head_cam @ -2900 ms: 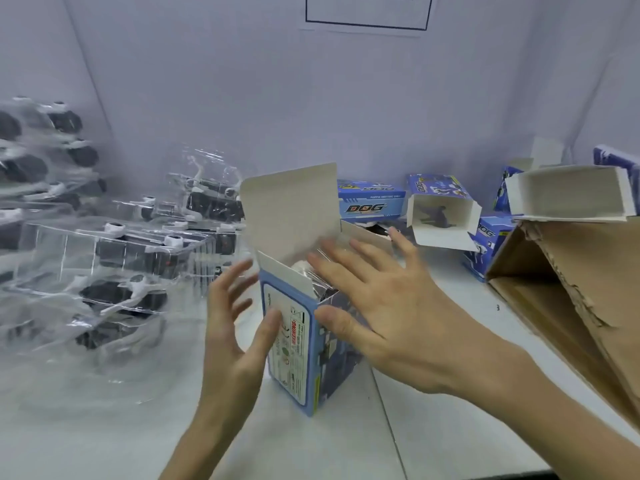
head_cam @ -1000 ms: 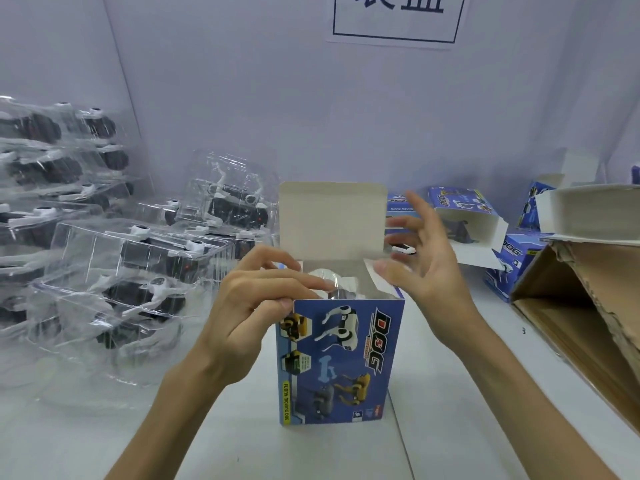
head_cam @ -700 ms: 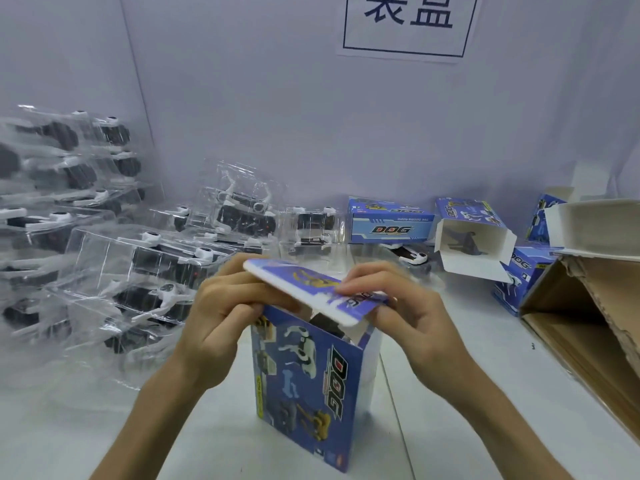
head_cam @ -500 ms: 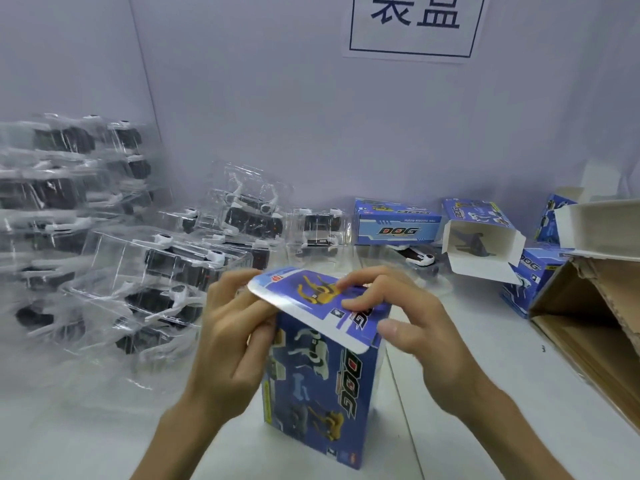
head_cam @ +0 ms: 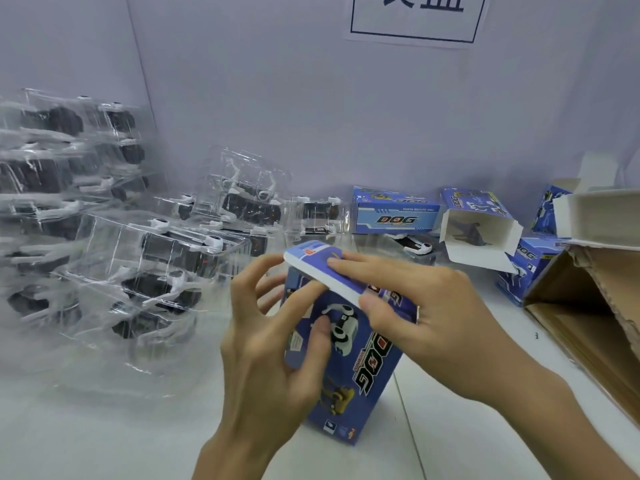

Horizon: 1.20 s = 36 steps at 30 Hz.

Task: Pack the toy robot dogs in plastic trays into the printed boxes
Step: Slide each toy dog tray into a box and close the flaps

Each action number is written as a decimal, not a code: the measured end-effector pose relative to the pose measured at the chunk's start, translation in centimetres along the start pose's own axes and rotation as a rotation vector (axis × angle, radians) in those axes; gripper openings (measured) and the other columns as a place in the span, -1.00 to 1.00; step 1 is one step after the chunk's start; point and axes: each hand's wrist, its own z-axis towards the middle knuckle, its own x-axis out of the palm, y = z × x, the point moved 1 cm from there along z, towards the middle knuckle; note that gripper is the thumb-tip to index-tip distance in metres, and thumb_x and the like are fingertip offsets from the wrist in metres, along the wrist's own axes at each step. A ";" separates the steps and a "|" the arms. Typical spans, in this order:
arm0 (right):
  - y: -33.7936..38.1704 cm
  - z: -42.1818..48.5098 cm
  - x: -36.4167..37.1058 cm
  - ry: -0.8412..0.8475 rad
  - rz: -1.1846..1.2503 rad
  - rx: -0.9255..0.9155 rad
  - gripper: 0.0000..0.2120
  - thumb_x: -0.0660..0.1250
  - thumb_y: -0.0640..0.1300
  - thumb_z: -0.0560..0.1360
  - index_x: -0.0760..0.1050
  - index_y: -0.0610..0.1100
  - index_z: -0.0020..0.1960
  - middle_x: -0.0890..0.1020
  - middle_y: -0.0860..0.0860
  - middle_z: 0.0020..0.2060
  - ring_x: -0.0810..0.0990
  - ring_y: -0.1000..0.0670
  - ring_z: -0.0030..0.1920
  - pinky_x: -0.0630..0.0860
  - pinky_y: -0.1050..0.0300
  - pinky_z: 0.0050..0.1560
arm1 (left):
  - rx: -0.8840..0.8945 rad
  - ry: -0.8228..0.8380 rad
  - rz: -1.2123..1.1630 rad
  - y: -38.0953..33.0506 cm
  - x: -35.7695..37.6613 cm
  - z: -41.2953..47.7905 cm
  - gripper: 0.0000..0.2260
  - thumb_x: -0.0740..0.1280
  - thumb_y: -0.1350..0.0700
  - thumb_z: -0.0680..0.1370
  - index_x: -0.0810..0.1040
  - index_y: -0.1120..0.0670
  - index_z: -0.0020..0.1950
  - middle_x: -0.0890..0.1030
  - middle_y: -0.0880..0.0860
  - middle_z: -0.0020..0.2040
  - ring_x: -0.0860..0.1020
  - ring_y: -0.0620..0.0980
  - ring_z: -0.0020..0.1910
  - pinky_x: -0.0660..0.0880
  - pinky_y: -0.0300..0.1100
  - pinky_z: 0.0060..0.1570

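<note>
The left hand (head_cam: 273, 351) grips the box (head_cam: 374, 368) from its left side, thumb on the front, fingers spread behind. The right hand (head_cam: 419, 317) lies across the lid (head_cam: 311, 259), fingers flat on top, thumb pinching its front edge.

Even cool light; soft focus; glare on trays (head_cam: 114, 237); wide-angle edge bending.
</note>
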 end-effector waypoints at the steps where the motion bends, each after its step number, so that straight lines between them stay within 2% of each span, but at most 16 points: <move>1: -0.2 -0.2 -0.3 -0.009 0.015 0.017 -0.63 0.23 0.06 0.53 0.52 0.30 0.30 0.48 0.45 0.30 0.44 0.40 0.28 0.54 0.24 0.18 | 0.013 0.008 -0.006 -0.2 0.0 0.2 -0.71 0.33 0.06 0.56 0.53 -0.10 0.28 0.30 -0.11 0.38 0.39 -0.32 0.33 0.39 -0.39 0.26; 4: -0.5 -0.6 -0.8 -0.018 0.033 0.038 -0.67 0.25 0.11 0.52 0.54 0.30 0.26 0.49 0.45 0.28 0.45 0.39 0.28 0.59 0.17 0.13 | 0.040 0.014 -0.028 -0.5 -0.2 0.3 -0.73 0.32 0.10 0.55 0.56 -0.05 0.25 0.33 -0.03 0.35 0.44 -0.30 0.30 0.38 -0.41 0.24; 8: -0.3 -1.1 -0.6 -0.084 0.073 0.038 -0.66 0.29 0.28 0.45 0.58 0.31 0.19 0.54 0.43 0.24 0.49 0.36 0.26 0.59 0.10 0.12 | 0.034 0.038 -0.071 -0.8 -0.8 0.3 -0.76 0.31 0.12 0.56 0.63 -0.06 0.19 0.37 0.02 0.35 0.52 -0.11 0.29 0.43 -0.34 0.25; 10: -0.4 -1.3 -0.7 -0.109 0.105 0.040 -0.69 0.37 0.22 0.45 0.58 0.31 0.19 0.55 0.44 0.22 0.49 0.36 0.26 0.58 0.13 0.13 | 0.032 0.065 -0.067 -0.7 -1.2 0.4 -0.76 0.30 0.12 0.56 0.64 -0.01 0.19 0.38 0.08 0.34 0.50 -0.10 0.32 0.45 -0.27 0.26; 13: -0.5 -1.4 -1.0 -0.104 0.177 0.056 -0.69 0.37 0.12 0.46 0.57 0.33 0.19 0.55 0.46 0.19 0.49 0.36 0.26 0.59 0.21 0.06 | 0.033 0.103 -0.066 -0.6 -1.5 0.7 -0.77 0.30 0.12 0.56 0.65 0.01 0.18 0.39 0.09 0.35 0.51 -0.08 0.33 0.46 -0.26 0.26; 20: -0.4 -1.1 -1.5 -0.104 0.328 0.112 -0.77 0.40 0.11 0.49 0.61 0.31 0.14 0.60 0.42 0.14 0.51 0.36 0.22 0.59 0.37 -0.17 | 0.063 0.109 -0.071 -0.5 -1.7 1.3 -0.74 0.27 0.19 0.58 0.64 0.00 0.20 0.45 0.06 0.39 0.56 -0.07 0.28 0.47 -0.29 0.23; 22: -0.4 -1.2 -1.5 -0.112 0.344 0.120 -0.76 0.38 0.11 0.46 0.61 0.30 0.12 0.61 0.41 0.13 0.51 0.37 0.21 0.58 0.38 -0.21 | 0.073 0.116 -0.068 -0.5 -1.7 1.4 -0.74 0.27 0.20 0.58 0.64 0.01 0.20 0.49 0.05 0.39 0.57 -0.08 0.28 0.46 -0.31 0.21; 26: -0.5 -1.1 -1.3 -0.132 0.343 0.134 -0.72 0.42 -0.06 0.49 0.63 0.30 0.09 0.62 0.40 0.11 0.54 0.36 0.18 0.59 0.35 -0.25 | 0.069 0.128 -0.066 -0.5 -1.7 1.4 -0.74 0.26 0.21 0.58 0.63 0.05 0.21 0.51 0.06 0.37 0.57 -0.06 0.28 0.48 -0.26 0.22; 28: -0.5 -1.1 -1.1 -0.133 0.334 0.134 -0.71 0.42 -0.09 0.49 0.63 0.28 0.10 0.62 0.41 0.11 0.54 0.35 0.18 0.60 0.35 -0.26 | 0.072 0.133 -0.067 -0.6 -1.8 1.4 -0.73 0.25 0.20 0.58 0.62 0.04 0.23 0.51 0.05 0.38 0.57 -0.09 0.28 0.46 -0.31 0.21; 31: -0.3 -1.0 -0.8 -0.151 0.274 0.125 -0.78 0.42 0.04 0.50 0.61 0.29 0.11 0.61 0.41 0.11 0.54 0.36 0.18 0.60 0.35 -0.22 | 0.099 0.157 -0.044 -0.8 -1.8 1.6 -0.72 0.25 0.19 0.58 0.60 0.04 0.26 0.52 0.03 0.39 0.53 -0.13 0.32 0.40 -0.36 0.23; 36: 0.6 -0.9 -0.3 -0.189 0.019 0.093 -0.68 0.32 0.08 0.43 0.64 0.22 0.16 0.64 0.30 0.17 0.53 0.32 0.21 0.65 0.15 -0.02 | 0.064 0.203 -0.040 -0.8 -2.3 1.7 -0.71 0.27 0.13 0.58 0.63 0.11 0.26 0.54 0.03 0.38 0.51 -0.08 0.36 0.41 -0.29 0.28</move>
